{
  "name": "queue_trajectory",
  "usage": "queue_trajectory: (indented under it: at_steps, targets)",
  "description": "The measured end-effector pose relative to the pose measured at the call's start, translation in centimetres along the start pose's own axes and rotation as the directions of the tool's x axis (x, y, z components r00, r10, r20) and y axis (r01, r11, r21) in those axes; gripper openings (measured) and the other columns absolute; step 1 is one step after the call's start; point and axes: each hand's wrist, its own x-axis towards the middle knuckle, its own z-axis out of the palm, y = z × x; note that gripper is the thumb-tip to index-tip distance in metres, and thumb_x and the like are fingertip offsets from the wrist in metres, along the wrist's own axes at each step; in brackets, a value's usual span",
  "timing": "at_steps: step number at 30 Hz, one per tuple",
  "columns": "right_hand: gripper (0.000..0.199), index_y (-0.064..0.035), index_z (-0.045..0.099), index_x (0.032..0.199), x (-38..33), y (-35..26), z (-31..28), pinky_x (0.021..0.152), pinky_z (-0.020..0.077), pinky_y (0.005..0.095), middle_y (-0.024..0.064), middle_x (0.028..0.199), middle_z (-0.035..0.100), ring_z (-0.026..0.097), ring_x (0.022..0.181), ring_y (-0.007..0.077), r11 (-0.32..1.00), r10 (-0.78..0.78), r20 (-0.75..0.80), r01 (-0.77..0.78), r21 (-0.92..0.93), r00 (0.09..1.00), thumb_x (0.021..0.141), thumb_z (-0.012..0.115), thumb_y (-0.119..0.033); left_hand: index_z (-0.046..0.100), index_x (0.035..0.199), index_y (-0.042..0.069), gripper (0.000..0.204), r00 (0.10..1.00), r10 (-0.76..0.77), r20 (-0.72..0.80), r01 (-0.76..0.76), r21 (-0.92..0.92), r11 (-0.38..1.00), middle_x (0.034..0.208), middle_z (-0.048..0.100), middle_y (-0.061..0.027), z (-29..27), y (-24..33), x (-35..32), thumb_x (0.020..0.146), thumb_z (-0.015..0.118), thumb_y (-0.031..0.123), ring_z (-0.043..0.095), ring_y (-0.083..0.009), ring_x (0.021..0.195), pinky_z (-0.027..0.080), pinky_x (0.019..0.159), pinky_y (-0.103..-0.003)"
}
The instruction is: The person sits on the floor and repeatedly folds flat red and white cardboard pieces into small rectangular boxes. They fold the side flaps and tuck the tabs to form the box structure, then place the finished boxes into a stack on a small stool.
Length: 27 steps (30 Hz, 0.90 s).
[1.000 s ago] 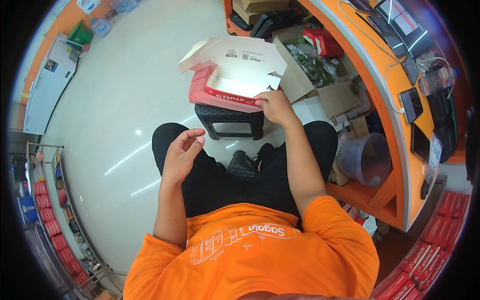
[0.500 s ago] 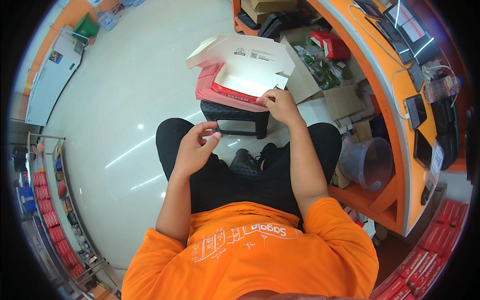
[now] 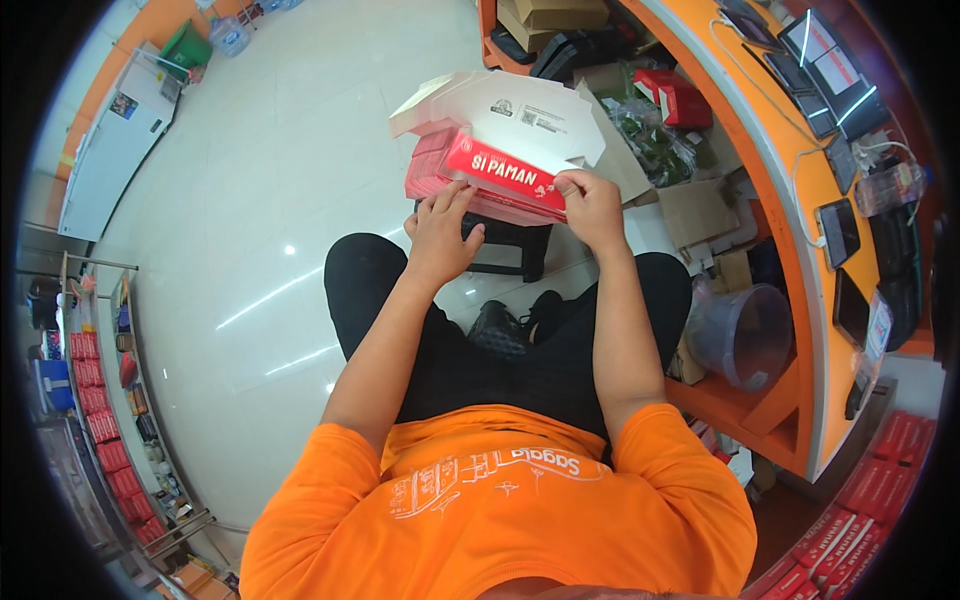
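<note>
The right hand (image 3: 592, 205) has a narrow grip, fingers pinched on the right end of a red and white flat carton (image 3: 505, 172). The left hand (image 3: 440, 232) meets the carton's near left edge with its fingertips; whether they grip it, I cannot tell. Under both grips lies a stack of pink-red flat cartons (image 3: 432, 170), resting on a small black stool (image 3: 505, 250). Right of the right-hand grip stands a translucent bucket (image 3: 740, 335) beneath the orange surface (image 3: 775, 210).

A red-and-white flat carton (image 3: 500, 150), partly unfolded with white flaps raised, tilts atop a stack of red cartons (image 3: 440, 180) on a black stool (image 3: 505, 250) between the knees.
</note>
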Motion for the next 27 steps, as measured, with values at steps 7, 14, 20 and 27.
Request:
queue_trajectory:
  at_steps: [7,14,20,27]
  targets:
    - [0.004,-0.0075,0.074,0.090,-1.0,-7.8,-2.9,0.091,0.0479,0.0409,0.0071,0.088,0.072,0.065,0.090,0.0288,0.852,-0.522,-0.020,0.522,0.036,0.853,0.086,0.073,-0.010,0.050,0.146,0.009,0.059,0.968,-0.249,-0.014,0.129,-0.825,0.549,0.146,0.054,-0.0129,-1.0,-3.4,-0.9,0.099,0.060,0.043,0.055,-0.0341,0.130,0.043,0.106,-0.050]
    - [0.008,-0.0129,0.071,0.083,-2.2,-9.1,-0.1,0.091,0.0440,0.0390,-0.0001,0.088,0.071,0.062,0.089,0.0253,0.792,-0.609,0.191,0.601,0.105,0.770,0.079,0.074,-0.006,0.033,0.156,0.003,0.091,0.971,-0.231,0.069,-0.026,-0.924,-0.382,0.152,0.048,-0.0160,-10.0,-5.1,-6.8,0.097,0.046,0.072,0.052,-0.0288,0.137,0.047,0.110,-0.045]
    - [0.012,-0.0108,0.079,0.098,-3.5,-9.5,2.3,0.102,0.0439,0.0397,0.0098,0.119,0.069,0.063,0.107,0.0293,0.851,-0.524,0.453,0.442,0.283,0.721,0.090,0.073,-0.016,0.030,0.154,0.002,0.084,0.900,-0.433,0.046,0.018,-0.997,-0.069,0.141,0.053,-0.0133,-12.2,-5.5,-9.4,0.087,0.072,0.030,0.056,-0.0264,0.131,0.052,0.104,-0.040]
    - [0.048,0.0029,0.056,0.141,-2.3,-6.9,3.6,0.106,0.0459,0.0335,0.0192,0.147,0.055,0.056,0.131,0.0254,0.755,0.029,0.510,-0.353,0.553,0.860,0.102,0.065,-0.024,0.037,0.149,0.001,0.080,0.955,-0.295,0.024,0.003,-0.997,-0.073,0.138,0.056,-0.0127,-13.3,-6.5,-10.5,0.082,0.076,0.022,0.059,-0.0246,0.125,0.051,0.104,-0.039]
